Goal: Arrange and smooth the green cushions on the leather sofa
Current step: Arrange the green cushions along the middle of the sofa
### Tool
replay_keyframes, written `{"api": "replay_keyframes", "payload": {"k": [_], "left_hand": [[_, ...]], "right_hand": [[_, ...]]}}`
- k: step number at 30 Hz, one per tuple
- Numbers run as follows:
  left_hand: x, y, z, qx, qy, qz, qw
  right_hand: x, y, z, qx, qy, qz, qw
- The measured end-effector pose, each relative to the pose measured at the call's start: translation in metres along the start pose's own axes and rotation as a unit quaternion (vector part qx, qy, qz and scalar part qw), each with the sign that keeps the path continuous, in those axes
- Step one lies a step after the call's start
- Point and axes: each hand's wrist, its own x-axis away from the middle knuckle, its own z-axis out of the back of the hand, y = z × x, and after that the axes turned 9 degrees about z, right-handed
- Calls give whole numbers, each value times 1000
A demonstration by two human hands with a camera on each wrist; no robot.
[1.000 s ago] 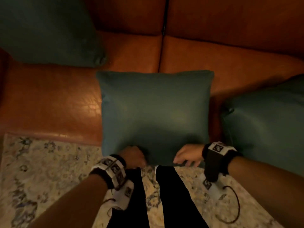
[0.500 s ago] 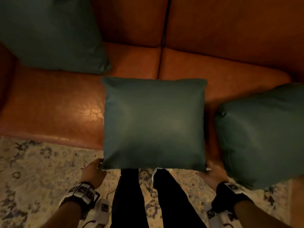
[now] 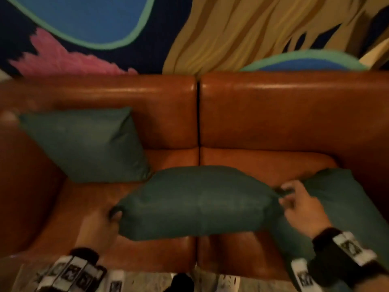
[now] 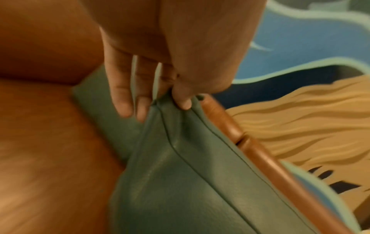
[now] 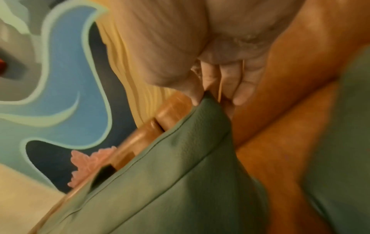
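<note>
Brown leather sofa (image 3: 273,114) fills the view under a painted wall. Over its seat the middle green cushion (image 3: 195,203) hangs, long axis running left to right, between both hands. The left hand (image 3: 101,226) pinches its left corner and the right hand (image 3: 299,205) pinches its right corner, equally near. Judging by this, the backrest lies straight ahead.
</note>
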Motion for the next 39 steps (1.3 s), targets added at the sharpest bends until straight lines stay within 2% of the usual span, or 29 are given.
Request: {"api": "replay_keyframes", "payload": {"k": [3, 6, 9, 12, 14, 15, 17, 19, 23, 28, 32, 34, 36, 39], "left_hand": [[-69, 57, 47, -13, 76, -56, 995], [-131, 106, 74, 19, 121, -38, 992], [-176, 131, 61, 53, 74, -19, 996], [-207, 140, 36, 88, 25, 9, 996], [-223, 144, 34, 103, 33, 16, 994], [-229, 144, 37, 96, 41, 12, 994], [-239, 146, 45, 77, 62, -1, 995], [-246, 149, 49, 53, 74, -2, 996], [-247, 163, 42, -24, 73, 8, 997], [-245, 182, 40, -41, 99, 17, 994], [-248, 183, 42, -22, 93, 36, 995], [-254, 184, 39, -43, 80, 40, 995], [-261, 190, 36, -68, 79, 35, 994], [-267, 197, 36, -61, 99, 16, 993]], "right_hand": [[-80, -35, 40, 4, 20, 21, 1000], [-143, -59, 55, -62, 59, -6, 996], [-173, -56, 30, -112, 75, -55, 989], [-209, 0, -17, -138, 45, -68, 987], [-214, -14, -20, -141, 92, -81, 982], [-210, -41, -11, -124, 114, -99, 981], [-211, -66, 2, -69, 161, -121, 977], [-221, -71, 12, -52, 181, -96, 977], [-248, -64, 15, -37, 157, -92, 983], [-264, -60, 19, -30, 134, -83, 987], [-269, -56, 24, -28, 124, -57, 990], [-270, -58, 23, -40, 97, -67, 992], [-274, -59, 19, -36, 81, -81, 993], [-278, -65, 19, 5, 87, -62, 994]]}}
